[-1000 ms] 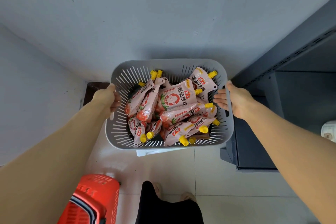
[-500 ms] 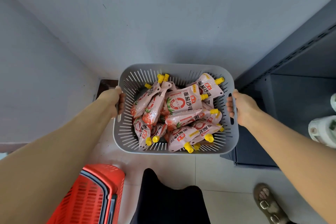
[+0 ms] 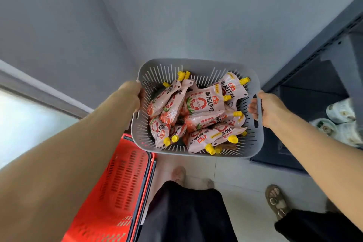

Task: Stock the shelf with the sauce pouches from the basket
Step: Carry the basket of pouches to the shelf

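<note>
I hold a grey slotted basket (image 3: 198,65) up in front of me, off the floor. My left hand (image 3: 132,92) grips its left rim and my right hand (image 3: 264,108) grips the handle slot on its right side. Inside lie several pink-and-white sauce pouches (image 3: 204,104) with yellow caps, piled loosely on one another. The dark grey shelf unit (image 3: 306,92) stands to the right of the basket, close to my right hand.
A red shopping basket (image 3: 115,188) stands on the tiled floor at lower left. White packaged goods (image 3: 341,112) sit on a lower shelf at right. Another person's sandalled foot (image 3: 276,200) is on the floor at lower right. A grey wall is ahead.
The basket has risen from near the floor and now hangs higher in front of me. My view has shifted right, so the red basket, shelf goods and the other foot show more.
</note>
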Demonstrator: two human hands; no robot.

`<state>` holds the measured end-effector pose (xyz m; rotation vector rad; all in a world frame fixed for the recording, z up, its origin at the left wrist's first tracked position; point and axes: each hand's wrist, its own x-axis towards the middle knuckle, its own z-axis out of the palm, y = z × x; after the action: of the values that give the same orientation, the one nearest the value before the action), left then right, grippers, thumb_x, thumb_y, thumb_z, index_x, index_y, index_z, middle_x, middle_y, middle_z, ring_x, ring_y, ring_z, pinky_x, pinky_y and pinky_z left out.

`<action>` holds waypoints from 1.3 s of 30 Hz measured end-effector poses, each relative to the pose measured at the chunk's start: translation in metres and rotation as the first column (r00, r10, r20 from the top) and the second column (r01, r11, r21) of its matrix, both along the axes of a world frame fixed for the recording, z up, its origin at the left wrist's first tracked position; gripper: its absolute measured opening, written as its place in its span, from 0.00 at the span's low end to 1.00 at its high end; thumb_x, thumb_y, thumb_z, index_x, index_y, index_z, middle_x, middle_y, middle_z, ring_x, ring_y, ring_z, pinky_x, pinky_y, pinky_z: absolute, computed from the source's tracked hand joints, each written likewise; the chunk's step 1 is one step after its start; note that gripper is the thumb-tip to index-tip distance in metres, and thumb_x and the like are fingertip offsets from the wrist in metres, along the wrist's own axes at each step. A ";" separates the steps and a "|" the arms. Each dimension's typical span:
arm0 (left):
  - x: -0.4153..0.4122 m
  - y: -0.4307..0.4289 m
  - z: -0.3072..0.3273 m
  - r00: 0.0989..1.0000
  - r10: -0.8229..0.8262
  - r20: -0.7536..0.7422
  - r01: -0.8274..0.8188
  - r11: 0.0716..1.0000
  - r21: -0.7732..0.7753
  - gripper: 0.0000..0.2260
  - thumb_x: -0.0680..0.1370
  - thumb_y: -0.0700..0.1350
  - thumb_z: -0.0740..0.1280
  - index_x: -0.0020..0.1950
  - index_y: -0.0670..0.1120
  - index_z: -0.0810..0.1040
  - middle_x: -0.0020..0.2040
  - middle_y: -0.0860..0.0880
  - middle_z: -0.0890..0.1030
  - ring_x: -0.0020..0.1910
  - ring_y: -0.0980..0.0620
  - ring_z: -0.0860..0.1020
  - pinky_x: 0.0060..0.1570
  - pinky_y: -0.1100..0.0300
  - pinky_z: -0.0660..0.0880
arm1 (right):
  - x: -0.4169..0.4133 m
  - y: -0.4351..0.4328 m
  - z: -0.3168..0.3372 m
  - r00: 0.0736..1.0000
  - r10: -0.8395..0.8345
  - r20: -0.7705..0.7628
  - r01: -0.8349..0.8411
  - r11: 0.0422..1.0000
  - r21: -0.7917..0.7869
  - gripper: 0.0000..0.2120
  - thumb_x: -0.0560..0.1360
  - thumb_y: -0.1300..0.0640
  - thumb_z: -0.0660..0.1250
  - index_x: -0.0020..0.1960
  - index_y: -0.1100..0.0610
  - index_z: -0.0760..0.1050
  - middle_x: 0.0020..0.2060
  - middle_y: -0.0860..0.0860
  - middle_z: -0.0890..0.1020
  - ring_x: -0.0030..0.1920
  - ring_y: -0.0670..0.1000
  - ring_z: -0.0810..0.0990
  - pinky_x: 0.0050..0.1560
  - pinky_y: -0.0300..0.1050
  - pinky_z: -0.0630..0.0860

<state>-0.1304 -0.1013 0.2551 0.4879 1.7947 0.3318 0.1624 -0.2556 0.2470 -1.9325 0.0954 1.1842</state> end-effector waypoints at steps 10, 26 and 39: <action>-0.065 -0.075 0.076 0.997 0.023 0.079 -0.020 0.999 -0.038 0.17 0.79 0.51 0.62 0.31 0.46 0.69 0.26 0.52 0.71 0.23 0.56 0.69 0.30 0.65 0.66 | -0.067 -0.097 0.071 0.998 -0.060 -0.002 0.060 0.998 0.008 0.17 0.79 0.50 0.56 0.36 0.58 0.71 0.30 0.52 0.75 0.29 0.49 0.74 0.31 0.40 0.67; -0.066 -0.220 0.100 0.834 -0.552 0.013 0.552 0.833 -0.030 0.19 0.80 0.50 0.57 0.30 0.48 0.66 0.13 0.52 0.68 0.25 0.54 0.64 0.31 0.61 0.60 | -0.174 -0.348 0.084 0.843 -0.535 -0.063 0.534 0.845 -0.029 0.17 0.76 0.51 0.60 0.33 0.59 0.73 0.16 0.52 0.76 0.30 0.50 0.76 0.30 0.41 0.70; 0.038 -0.444 0.105 0.465 -0.884 -0.043 0.884 0.467 -0.018 0.18 0.80 0.48 0.55 0.30 0.46 0.65 0.30 0.50 0.67 0.27 0.50 0.63 0.31 0.59 0.62 | -0.213 -0.626 0.099 0.564 -0.820 -0.096 0.825 0.565 0.013 0.16 0.77 0.55 0.57 0.35 0.60 0.73 0.22 0.53 0.78 0.30 0.50 0.75 0.33 0.41 0.71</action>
<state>-0.0920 -0.5455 0.3605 1.3737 1.3315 -0.4324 -0.0507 -0.8819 0.3457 -1.4609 0.9141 0.5832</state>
